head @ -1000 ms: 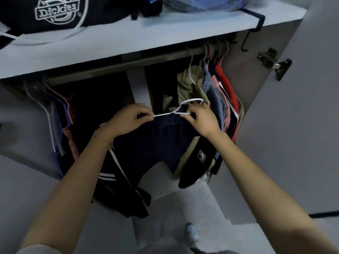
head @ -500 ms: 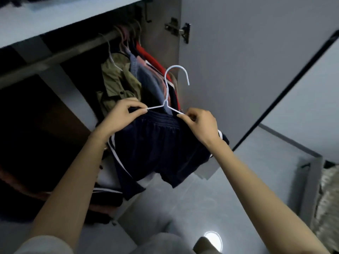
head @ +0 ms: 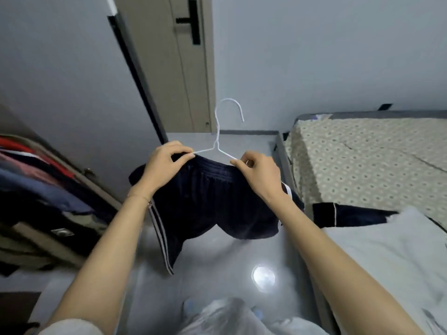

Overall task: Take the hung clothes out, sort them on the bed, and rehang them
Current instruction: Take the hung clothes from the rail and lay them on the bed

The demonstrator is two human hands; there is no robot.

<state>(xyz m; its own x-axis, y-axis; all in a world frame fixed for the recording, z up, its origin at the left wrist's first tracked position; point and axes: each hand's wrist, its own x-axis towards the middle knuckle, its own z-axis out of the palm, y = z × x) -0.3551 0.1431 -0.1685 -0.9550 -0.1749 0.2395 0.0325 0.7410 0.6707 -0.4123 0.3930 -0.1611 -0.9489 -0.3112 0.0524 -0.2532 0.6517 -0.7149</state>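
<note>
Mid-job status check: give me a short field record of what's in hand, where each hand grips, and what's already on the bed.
held item: navy shorts with white side stripes, on a white wire hanger
left hand: pinches the hanger's left shoulder at the waistband
right hand: pinches the hanger's right shoulder
position: held in the air above the floor, hook up
bed: at right, patterned cover; a dark garment and a pale garment lie on it
hung clothes: in the wardrobe at left
</note>
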